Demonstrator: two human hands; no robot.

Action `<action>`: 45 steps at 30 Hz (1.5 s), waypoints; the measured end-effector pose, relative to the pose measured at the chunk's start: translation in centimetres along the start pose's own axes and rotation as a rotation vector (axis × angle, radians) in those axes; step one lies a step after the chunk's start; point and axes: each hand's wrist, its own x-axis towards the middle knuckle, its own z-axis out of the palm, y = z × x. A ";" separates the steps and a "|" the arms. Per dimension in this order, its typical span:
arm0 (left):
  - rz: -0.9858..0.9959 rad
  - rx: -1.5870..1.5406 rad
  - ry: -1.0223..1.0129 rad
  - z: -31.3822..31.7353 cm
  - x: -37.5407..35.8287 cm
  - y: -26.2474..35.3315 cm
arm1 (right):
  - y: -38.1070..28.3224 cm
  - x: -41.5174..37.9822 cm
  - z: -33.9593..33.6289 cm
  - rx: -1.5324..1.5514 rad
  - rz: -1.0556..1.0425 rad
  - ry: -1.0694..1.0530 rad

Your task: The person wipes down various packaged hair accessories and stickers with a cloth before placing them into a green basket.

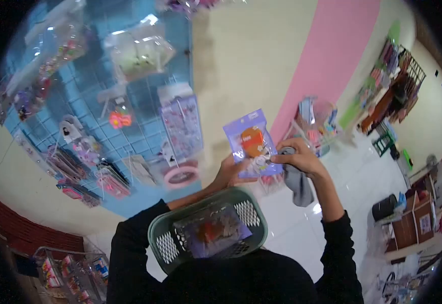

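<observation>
A purple packet (235,136) with an orange-brown round picture is held up in front of me. My left hand (229,171) grips its lower left part, fingers closed around the edge. On the other side, my right hand (304,158) has a grey cloth (298,188) bunched in its fingers, and the cloth hangs below. The right thumb and fingertips reach the packet's lower right edge. Under my left forearm is a green plastic basket (156,223), close to my body. Inside it lies a similar purple packet (238,234) in clear, shiny wrapping.
A blue wire grid (145,109) on the left wall carries several hanging packaged accessories. Ahead, a clear basket (327,119) of goods stands by the pink-striped wall. Another wire rack (74,258) sits at lower left. Cardboard boxes (416,223) are on the right.
</observation>
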 end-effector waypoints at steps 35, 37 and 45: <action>-0.289 -0.427 0.151 0.9 -3.7 -5.8 | -5.9 -2.2 12.2 -1.072 -0.727 -0.519; -0.249 -0.508 0.047 -0.4 -3.8 -6.2 | -7.7 -2.9 12.8 -0.953 -0.854 -0.209; -0.245 -0.527 -0.083 -4.2 -3.6 -3.5 | -26.3 1.6 -3.2 -0.101 -1.017 0.758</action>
